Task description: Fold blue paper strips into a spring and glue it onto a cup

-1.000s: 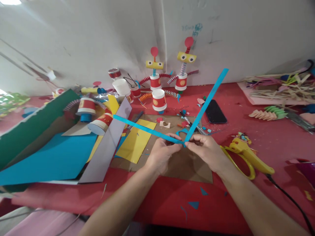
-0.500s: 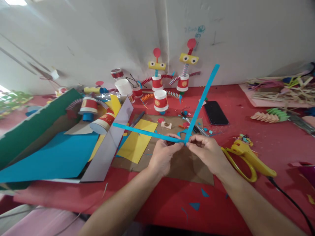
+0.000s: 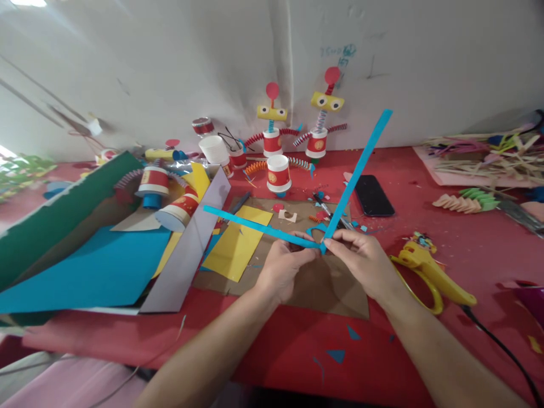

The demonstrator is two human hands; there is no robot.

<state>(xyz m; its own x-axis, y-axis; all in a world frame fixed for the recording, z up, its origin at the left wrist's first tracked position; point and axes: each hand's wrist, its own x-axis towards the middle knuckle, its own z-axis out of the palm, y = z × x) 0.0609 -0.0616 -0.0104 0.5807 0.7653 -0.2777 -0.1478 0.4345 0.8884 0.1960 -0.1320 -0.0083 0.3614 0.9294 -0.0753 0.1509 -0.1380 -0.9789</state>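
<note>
Two long arms of blue paper strip [image 3: 359,173] meet in a V, one pointing left and the other up to the right. Where they meet, my left hand [image 3: 284,266] pinches the left-pointing arm between thumb and fingers. My right hand [image 3: 361,258] pinches the upright arm close to the same corner, its fingertips nearly touching those of the left. Whether the arms are one folded strip or two joined ones, I cannot tell. Below my hands lies a brown cardboard sheet [image 3: 327,292], with yellow paper [image 3: 240,243] on its left part.
A yellow glue gun [image 3: 437,277] with a black cord lies right of my right hand. A phone [image 3: 374,195] rests behind it. Paper-cup figures [image 3: 279,174] stand along the wall. At left, a green-sided box [image 3: 80,209] holds coloured sheets and cups.
The upright strip arm has tilted further right, and the left arm's free end has shifted right and slightly up. Both hands keep their pinch at the corner.
</note>
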